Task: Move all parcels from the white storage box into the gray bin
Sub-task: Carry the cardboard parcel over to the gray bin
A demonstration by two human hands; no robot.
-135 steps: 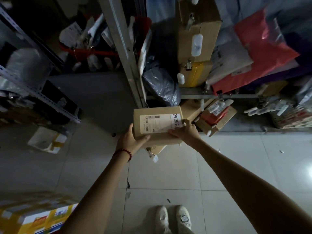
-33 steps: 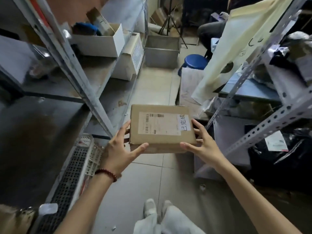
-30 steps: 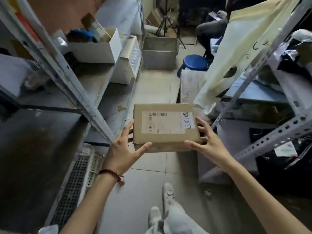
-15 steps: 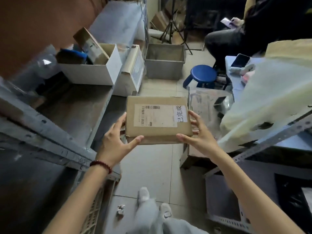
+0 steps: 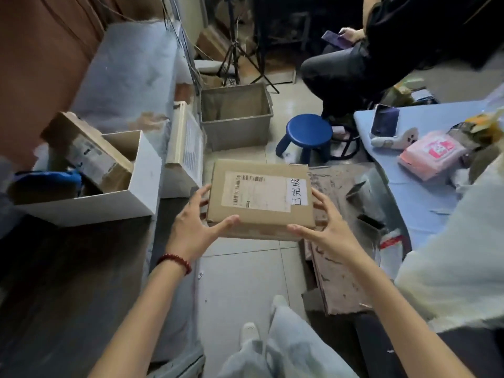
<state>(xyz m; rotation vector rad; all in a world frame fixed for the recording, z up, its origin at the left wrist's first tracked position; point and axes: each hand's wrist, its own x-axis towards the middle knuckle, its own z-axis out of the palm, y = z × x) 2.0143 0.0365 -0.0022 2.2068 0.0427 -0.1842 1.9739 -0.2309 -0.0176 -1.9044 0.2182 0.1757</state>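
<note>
Cardboard parcel (image 5: pixel 260 197) held flat in mid-air over the tiled floor (image 5: pixel 240 282), printed shipping label (image 5: pixel 255 190) facing up with a small white sticker of handwritten characters at its right end. Left hand (image 5: pixel 195 227) grips the parcel's near-left corner: thumb lies along the front edge, fingers wrap the left side and go underneath. A red bead bracelet (image 5: pixel 174 261) sits on that wrist. Right hand (image 5: pixel 324 225) grips the near-right corner, thumb on the front edge, fingers spread up the right side. Gray bin (image 5: pixel 236 129) stands on the floor beyond the parcel, well apart from it, mouth open; what shows of its inside is bare. White storage box (image 5: pixel 141 170) sits on the shelf to the left, holding 1 tilted cardboard carton (image 5: pixel 87 154) and a blue item (image 5: pixel 49 178) at its left end. Blue stool (image 5: pixel 309 132) stands right of the bin. A seated person (image 5: pixel 351 64) holds a phone farther back. Blue tabletop (image 5: pixel 417 192) at right carries a pink packet (image 5: pixel 433 154).
</note>
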